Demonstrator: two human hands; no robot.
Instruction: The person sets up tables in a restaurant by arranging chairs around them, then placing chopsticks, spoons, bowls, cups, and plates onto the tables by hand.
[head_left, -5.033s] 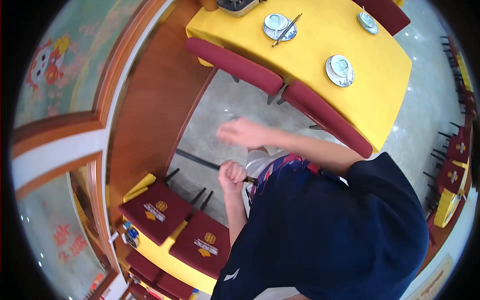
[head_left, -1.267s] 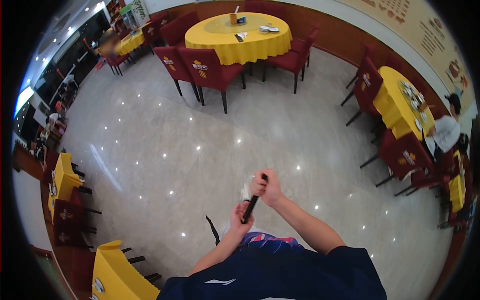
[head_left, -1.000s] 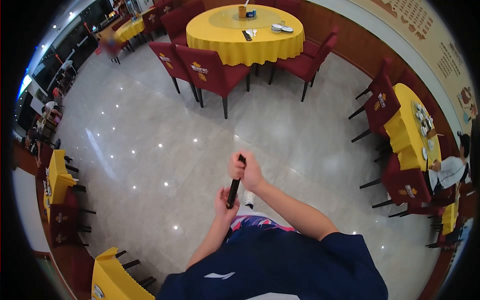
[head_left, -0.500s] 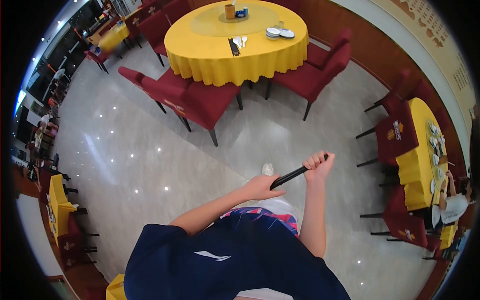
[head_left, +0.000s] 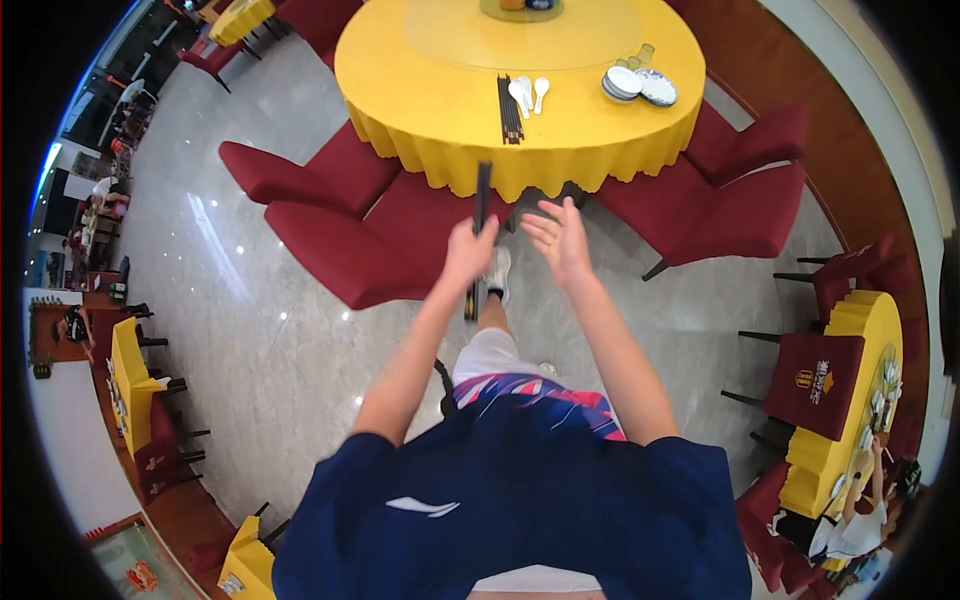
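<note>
My left hand (head_left: 470, 250) is closed round a bundle of black chopsticks (head_left: 483, 190), slightly blurred, which stands nearly upright in the view below the table edge. Just to the right, my right hand (head_left: 562, 242) is open and empty, its fingers apart. Ahead is a round table with a yellow cloth (head_left: 430, 100). More dark chopsticks (head_left: 510, 112) lie on it beside several white spoons (head_left: 525, 95). Farther right are stacked white dishes (head_left: 621, 83), a patterned plate stack (head_left: 657, 88) and glasses (head_left: 638, 58).
Red-covered chairs (head_left: 340, 240) stand at the table's near left, with another chair (head_left: 730, 210) at the right. A second yellow-clothed table (head_left: 835, 400) is on the right, where a person in a white top (head_left: 858, 530) sits. Grey tiled floor (head_left: 270, 350) lies around my feet.
I have come closer to the round table. My right hand has let go of the chopsticks and opened; my left hand keeps them, now pointing upright instead of slanted.
</note>
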